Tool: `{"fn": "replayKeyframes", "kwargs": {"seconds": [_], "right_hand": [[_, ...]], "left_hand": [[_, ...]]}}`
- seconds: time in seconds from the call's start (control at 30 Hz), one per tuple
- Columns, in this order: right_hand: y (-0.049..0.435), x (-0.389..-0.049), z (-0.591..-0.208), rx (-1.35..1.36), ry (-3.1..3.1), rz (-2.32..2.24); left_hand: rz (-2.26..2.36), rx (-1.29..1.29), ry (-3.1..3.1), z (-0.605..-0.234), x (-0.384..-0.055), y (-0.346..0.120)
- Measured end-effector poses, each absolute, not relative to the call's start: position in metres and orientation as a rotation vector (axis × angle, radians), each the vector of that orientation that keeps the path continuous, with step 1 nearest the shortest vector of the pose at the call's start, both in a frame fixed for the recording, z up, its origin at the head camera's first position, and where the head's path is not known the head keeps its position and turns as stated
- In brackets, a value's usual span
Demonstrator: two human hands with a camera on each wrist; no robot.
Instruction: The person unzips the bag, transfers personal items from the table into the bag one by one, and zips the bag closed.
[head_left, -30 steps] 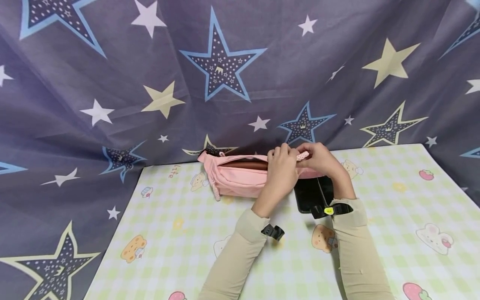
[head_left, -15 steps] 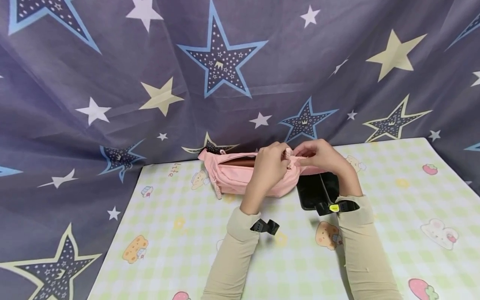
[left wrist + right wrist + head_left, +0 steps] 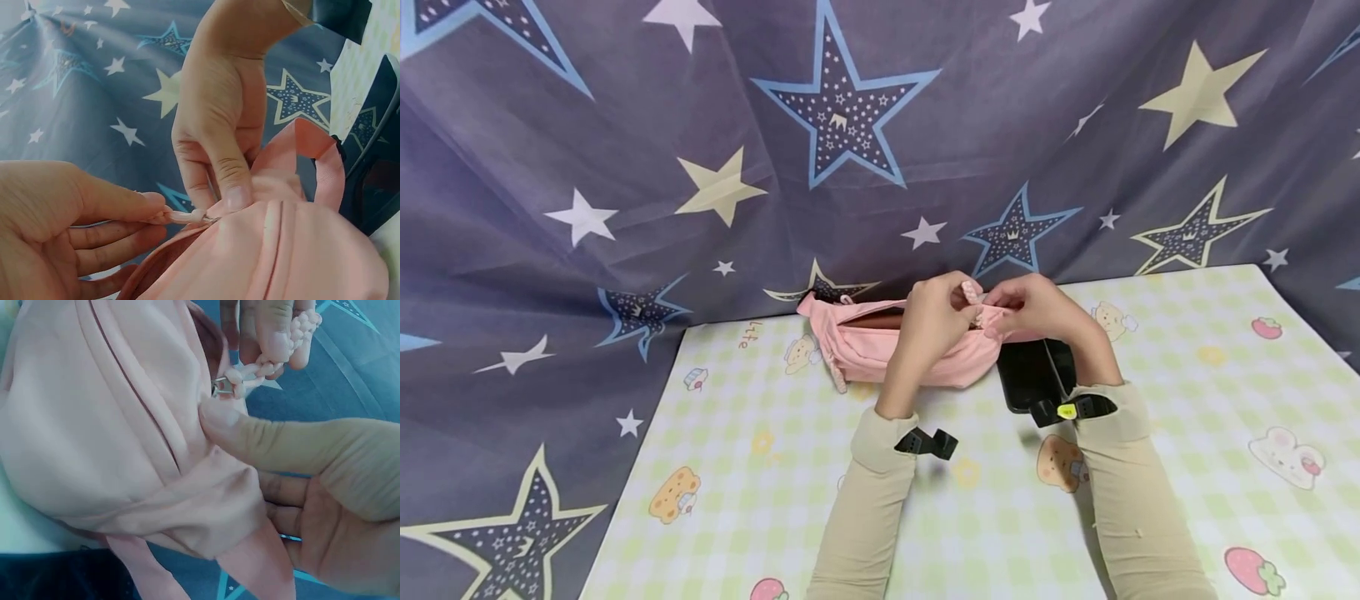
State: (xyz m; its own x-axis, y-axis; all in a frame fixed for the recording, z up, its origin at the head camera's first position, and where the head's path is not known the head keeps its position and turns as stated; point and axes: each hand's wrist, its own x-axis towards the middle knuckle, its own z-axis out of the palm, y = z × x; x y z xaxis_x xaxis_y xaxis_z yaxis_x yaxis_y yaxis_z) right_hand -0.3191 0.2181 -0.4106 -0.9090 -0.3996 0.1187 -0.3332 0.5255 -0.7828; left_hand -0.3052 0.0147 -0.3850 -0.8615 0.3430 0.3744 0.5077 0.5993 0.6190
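Note:
A pink waist bag (image 3: 865, 354) lies near the back edge of the table, its top zip partly undone and brown lining (image 3: 883, 319) showing. My left hand (image 3: 928, 317) pinches the braided zip pull (image 3: 305, 328) between thumb and fingers. In the right wrist view the cord runs down to the metal zip slider (image 3: 222, 385). My right hand (image 3: 1048, 312) pinches the bag's right end just beside that slider, thumb on the outer fabric. The pink strap (image 3: 262, 562) hangs below the right fingers in that view.
Under the right wrist lies a black phone-like slab (image 3: 1024, 379), with another dark item (image 3: 1062, 364) beside it. A star-printed curtain (image 3: 850, 233) rises directly behind the bag. The checked cloth (image 3: 760, 500) spreads over the table in front.
My left hand has moved left from the bag's right end and now holds the braided pull, which earlier stuck out by the right fingers. The right hand keeps hold of the bag's end.

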Motion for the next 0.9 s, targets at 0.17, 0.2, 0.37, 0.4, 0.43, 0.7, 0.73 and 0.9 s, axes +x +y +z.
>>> {"fn": "replayKeyframes", "kwargs": {"seconds": [0.17,0.2,0.37,0.4,0.43,0.7,0.73,0.9], "right_hand": [[0.215,-0.319,-0.412,-0.592,2.671,-1.377],[0.215,-0.319,-0.412,-0.581,2.673,-1.383],[0.214,-0.320,-0.412,-0.545,2.685,-1.409],[0.213,-0.320,-0.412,-0.534,2.681,-1.412],[0.213,-0.320,-0.413,-0.527,2.682,-1.412],[0.213,-0.319,-0.415,-0.533,2.724,-1.379],[0.213,-0.318,-0.415,-0.534,2.723,-1.378],[0.214,-0.319,-0.413,-0.536,2.736,-1.385]], "left_hand": [[-1.208,-0.727,-2.642,-0.382,-0.306,0.005],[-1.236,-0.731,-2.644,-0.381,-0.306,0.003],[-1.309,-0.743,-2.670,-0.377,-0.307,-0.009],[-1.306,-0.744,-2.679,-0.376,-0.307,-0.011],[-1.299,-0.745,-2.691,-0.376,-0.307,-0.014],[-1.229,-0.763,-2.776,-0.371,-0.303,-0.030],[-1.237,-0.766,-2.783,-0.370,-0.303,-0.031],[-1.272,-0.771,-2.814,-0.368,-0.304,-0.035]]}}
